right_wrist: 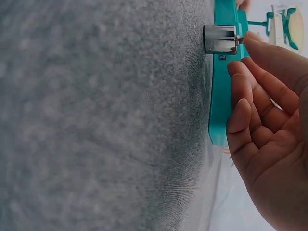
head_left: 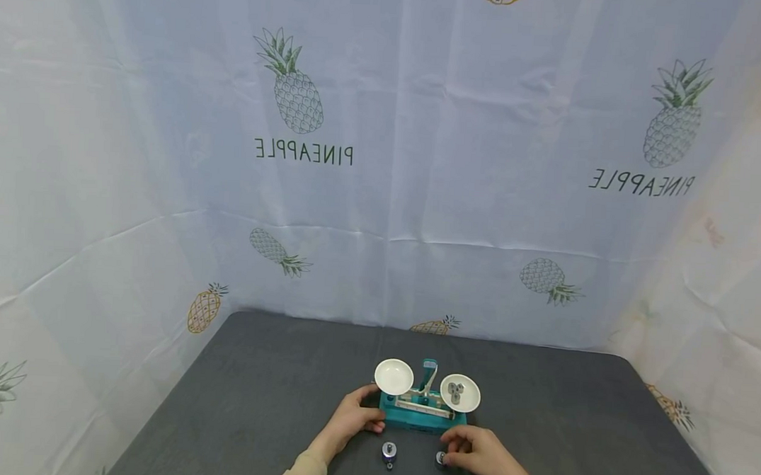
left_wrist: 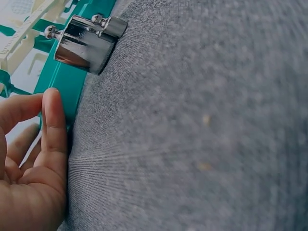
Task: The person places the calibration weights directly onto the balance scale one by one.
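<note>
A teal balance scale (head_left: 416,417) with two white pans stands on the dark table. My left hand (head_left: 355,415) grips the left end of its base, and in the left wrist view the thumb and a finger (left_wrist: 24,108) meet at the base's edge. At the front right of the scale, my right hand (head_left: 482,454) pinches the knob of a small metal weight (right_wrist: 219,39) standing on the table. Its thumb tip shows on the knob; the opposing finger is hidden. Small metal weights (head_left: 455,391) sit in the right pan, while the left pan (head_left: 393,377) is bare.
A larger metal weight (left_wrist: 82,43) stands before the scale, with a smaller one (left_wrist: 114,27) beside it. Dark cloth (head_left: 272,374) covers the table. A white pineapple-print curtain (head_left: 420,197) hangs behind and along both sides.
</note>
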{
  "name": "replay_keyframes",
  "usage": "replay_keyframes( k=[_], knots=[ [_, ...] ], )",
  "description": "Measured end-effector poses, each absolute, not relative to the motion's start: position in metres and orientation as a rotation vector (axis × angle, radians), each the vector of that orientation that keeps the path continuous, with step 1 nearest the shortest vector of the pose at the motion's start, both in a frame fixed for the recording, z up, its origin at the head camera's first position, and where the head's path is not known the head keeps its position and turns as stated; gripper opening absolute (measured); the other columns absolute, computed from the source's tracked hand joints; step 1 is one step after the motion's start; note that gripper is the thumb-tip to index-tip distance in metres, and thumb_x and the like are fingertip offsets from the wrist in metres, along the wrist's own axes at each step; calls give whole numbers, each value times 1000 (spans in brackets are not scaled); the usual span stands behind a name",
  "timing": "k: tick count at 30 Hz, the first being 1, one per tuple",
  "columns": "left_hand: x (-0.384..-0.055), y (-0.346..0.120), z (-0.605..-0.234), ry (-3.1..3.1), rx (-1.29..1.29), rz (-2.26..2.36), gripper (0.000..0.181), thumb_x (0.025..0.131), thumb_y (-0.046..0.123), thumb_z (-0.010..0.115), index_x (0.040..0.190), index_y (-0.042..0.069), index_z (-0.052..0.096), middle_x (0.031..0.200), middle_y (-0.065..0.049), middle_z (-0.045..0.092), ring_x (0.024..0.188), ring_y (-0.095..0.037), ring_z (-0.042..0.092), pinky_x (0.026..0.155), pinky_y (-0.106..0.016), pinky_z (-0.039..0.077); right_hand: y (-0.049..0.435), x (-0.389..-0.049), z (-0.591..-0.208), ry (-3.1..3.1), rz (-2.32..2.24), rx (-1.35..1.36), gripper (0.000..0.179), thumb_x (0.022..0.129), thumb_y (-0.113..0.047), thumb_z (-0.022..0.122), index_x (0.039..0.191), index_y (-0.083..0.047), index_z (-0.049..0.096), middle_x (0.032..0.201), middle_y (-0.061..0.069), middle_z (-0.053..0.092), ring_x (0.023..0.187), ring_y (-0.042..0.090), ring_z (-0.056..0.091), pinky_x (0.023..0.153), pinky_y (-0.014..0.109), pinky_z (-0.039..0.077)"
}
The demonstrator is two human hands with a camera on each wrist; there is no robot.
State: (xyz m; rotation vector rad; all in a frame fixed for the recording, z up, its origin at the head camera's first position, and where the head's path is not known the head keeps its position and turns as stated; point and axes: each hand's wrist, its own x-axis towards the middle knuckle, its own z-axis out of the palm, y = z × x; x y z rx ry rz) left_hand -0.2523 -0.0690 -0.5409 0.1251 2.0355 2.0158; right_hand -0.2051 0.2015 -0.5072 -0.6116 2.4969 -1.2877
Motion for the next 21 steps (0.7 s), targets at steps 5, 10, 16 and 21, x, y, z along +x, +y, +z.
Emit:
replay_keyframes(
  k=[5,10,16,21],
  knots=[
    [-254,-69,-542,2030,106,2013,68,75,-1,61,136,-11,34,101,-18,57,60,-11,62,59,-28,58,201,-207,-507,2489,-1276,-600,25,80,-24,71,95,-4,67,77,-3,62,60,-1,50,49,20,43],
    [-253,-69,-541,2026,101,2013,68,75,-1,61,136,-11,34,101,-19,57,60,-11,62,60,-28,58,200,-208,-509,2452,-1284,-601,22,78,-20,73,94,-6,68,77,0,62,60,-1,50,50,19,42],
    [-252,-70,-538,2012,109,2022,68,75,-1,62,136,-11,34,98,-18,57,60,-10,62,60,-27,58,201,-207,-511,2405,-1306,-638,21,76,-18,74,92,-6,68,74,-2,62,61,-2,51,51,18,43],
    [-252,-71,-539,2008,116,2028,68,75,-1,62,136,-11,34,100,-18,57,61,-10,62,60,-27,58,202,-207,-514,2372,-1315,-670,20,77,-15,73,94,-6,67,74,-2,62,61,-3,51,52,17,43]
  ],
)
